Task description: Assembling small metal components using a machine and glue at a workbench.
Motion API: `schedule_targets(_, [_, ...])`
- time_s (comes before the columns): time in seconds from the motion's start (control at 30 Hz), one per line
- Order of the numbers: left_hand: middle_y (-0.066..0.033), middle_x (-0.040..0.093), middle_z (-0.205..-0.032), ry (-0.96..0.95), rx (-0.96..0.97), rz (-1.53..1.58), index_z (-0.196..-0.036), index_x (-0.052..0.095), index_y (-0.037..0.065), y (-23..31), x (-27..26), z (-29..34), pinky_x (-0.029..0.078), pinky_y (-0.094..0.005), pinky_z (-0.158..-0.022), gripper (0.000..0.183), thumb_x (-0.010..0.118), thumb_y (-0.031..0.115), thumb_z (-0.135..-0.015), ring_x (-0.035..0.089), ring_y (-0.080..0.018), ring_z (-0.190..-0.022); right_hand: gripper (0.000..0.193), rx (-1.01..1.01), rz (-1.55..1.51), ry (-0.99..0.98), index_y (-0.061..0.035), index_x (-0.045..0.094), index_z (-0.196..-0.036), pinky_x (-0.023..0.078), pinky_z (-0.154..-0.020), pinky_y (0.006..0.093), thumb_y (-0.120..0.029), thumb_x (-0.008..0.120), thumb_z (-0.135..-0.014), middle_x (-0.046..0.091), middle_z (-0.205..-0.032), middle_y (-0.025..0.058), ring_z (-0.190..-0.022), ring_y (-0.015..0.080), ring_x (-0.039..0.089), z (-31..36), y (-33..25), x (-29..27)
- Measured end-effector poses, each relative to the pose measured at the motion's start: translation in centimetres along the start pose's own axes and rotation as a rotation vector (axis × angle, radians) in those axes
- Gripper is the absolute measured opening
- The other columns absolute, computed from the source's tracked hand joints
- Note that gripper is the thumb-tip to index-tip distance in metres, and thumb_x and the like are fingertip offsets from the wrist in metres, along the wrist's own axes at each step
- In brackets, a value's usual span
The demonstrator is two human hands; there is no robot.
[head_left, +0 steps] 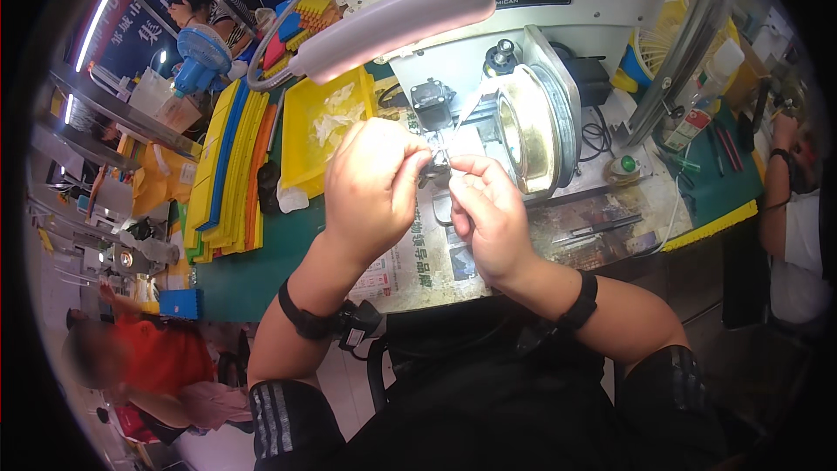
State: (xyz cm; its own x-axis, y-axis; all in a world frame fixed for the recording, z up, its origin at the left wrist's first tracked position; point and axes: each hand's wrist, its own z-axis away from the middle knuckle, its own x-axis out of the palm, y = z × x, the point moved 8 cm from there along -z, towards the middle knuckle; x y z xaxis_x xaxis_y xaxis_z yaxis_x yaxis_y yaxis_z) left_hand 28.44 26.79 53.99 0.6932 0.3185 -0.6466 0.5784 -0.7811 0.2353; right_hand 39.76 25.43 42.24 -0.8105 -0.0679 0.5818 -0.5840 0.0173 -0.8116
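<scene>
- Gold-and-grey metal wheel, broad and ring-shaped (530, 135), standing on edge at the machine: landmark for every place below.
- Left of the wheel, level with its lower half: tiny shiny piece (441, 146), washed out by glare, at the fingertips of both hands.
- Bare left hand (370, 176) farther left of the wheel, fingers curled, thumb and forefinger aimed towards the wheel.
- Bare right hand (490, 209) just lower left of the wheel, thumb and forefinger aimed away from it.
- Cannot tell whether either of the hands is clamped on the piece or merely touching: too small, too bright.
- Right hand nearer the wheel; neither clearly nearer the piece, with fingertips just beside it on both flanks.
- Long axis of the piece lost in glare; no direction safely readable.
- Black boxy block (432, 103) left of the wheel's upper half, just beyond the piece as reached from the body.
- Relation judged decisive: piece slightly past both sets of fingertips, towards the block, sideways from the wheel.
- Well left of the wheel: yellow rectangular plastic tray (305, 172) on the green worktop (225, 283), crumpled pale film (336, 118) inside.
- Lower right of the wheel: slim dark pen-like tool (602, 228).
</scene>
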Motion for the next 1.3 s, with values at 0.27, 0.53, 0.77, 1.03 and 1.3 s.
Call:
schedule_targets(0.27, [-0.009,0.061,-0.085,-0.07,0.187,-0.005,-0.089,0.065,0.005,2.7,1.0,1.3,0.046,-0.0384,-0.069,0.013,0.071,-0.001,-0.079,0.058,-0.0287,-0.077,0.005,0.055,-0.108,0.025,-0.0052,0.055,-0.1,0.034,-0.053,0.0203,-0.01,0.054,-0.1,0.051,-0.076,-0.0017,-0.059,0.0039,0.043,-0.9,-1.2,1.3])
schedule_targets(0.53, [-0.0054,0.059,-0.082,-0.224,0.331,-0.009,-0.098,0.068,0.006,5.3,2.2,4.6,0.041,-0.0371,-0.06,0.027,0.067,0.017,-0.072,0.056,-0.0229,-0.068,0.004,0.252,-0.226,-0.039,-0.0093,0.053,-0.095,0.032,-0.049,0.0223,-0.009,0.049,-0.097,0.049,-0.071,-0.0022,-0.055,0.0051,0.04,3.3,1.1,-0.8])
schedule_targets(0.77, [-0.0017,0.063,-0.086,-0.244,0.393,0.116,-0.09,0.071,0.006,10.5,0.7,9.0,0.044,-0.0312,-0.064,0.024,0.069,0.017,-0.068,0.06,-0.0176,-0.076,0.011,0.145,0.062,-0.199,-0.0064,0.05,-0.096,0.035,-0.052,0.0229,-0.015,0.05,-0.102,0.048,-0.071,-0.0022,-0.058,0.0054,0.042,8.1,0.2,-1.0])
schedule_targets(1.03, [-0.0148,0.067,-0.096,-0.058,-0.014,-0.001,-0.096,0.07,0.003,0.2,-0.7,0.6,0.053,-0.0396,-0.077,0.012,0.067,0.009,-0.086,0.066,-0.0314,-0.087,0.022,0.399,-0.189,0.041,-0.0104,0.046,-0.089,0.028,-0.044,0.0258,-0.021,0.045,-0.108,0.037,-0.06,-0.0037,-0.046,0.0081,0.031,-1.5,4.0,-2.4])
schedule_targets(1.3, [-0.0131,0.072,-0.116,-0.667,-0.713,1.149,-0.099,0.074,0.0,-9.0,9.7,0.3,0.046,-0.0322,-0.101,0.017,0.068,0.013,-0.091,0.063,-0.0203,-0.114,0.016,0.225,-0.001,0.253,-0.0073,0.05,-0.094,0.029,-0.041,0.0248,-0.018,0.047,-0.106,0.042,-0.062,-0.0036,-0.044,0.0071,0.035,-5.6,2.1,-0.6])
